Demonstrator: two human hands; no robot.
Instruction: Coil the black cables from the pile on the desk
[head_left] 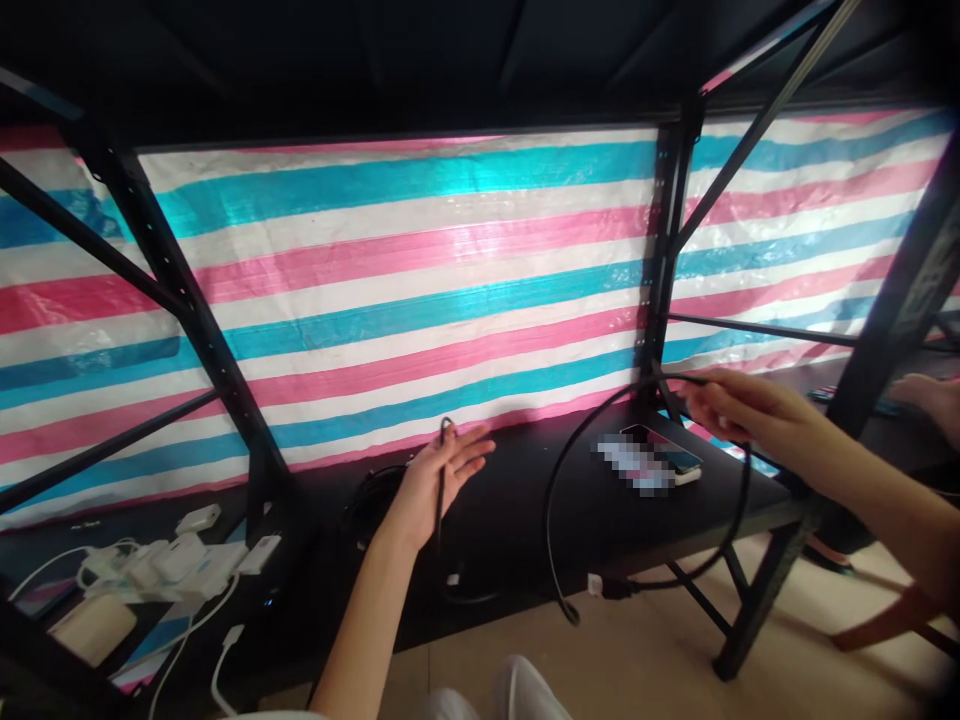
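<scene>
My right hand (750,410) is closed on a black cable (551,500), which hangs from it in a wide loop. A dark plug end with a white tag (595,584) dangles at the loop's bottom, in front of the table edge. Over the black tabletop (517,490), my left hand (442,475) has its fingers stretched out. A stretch of black cable (440,520) lies across this hand by the thumb and hangs down, pinned there. Whether both lengths belong to one cable, I cannot tell. Behind the left wrist lies a dark cable coil (367,500).
White power strips and chargers (172,565) with white cords crowd the left side. A phone (667,450) rests on a pale object at the right, partly blurred out. Black metal posts (671,240) frame a striped sheet (450,280). Another person's hand (930,395) shows far right.
</scene>
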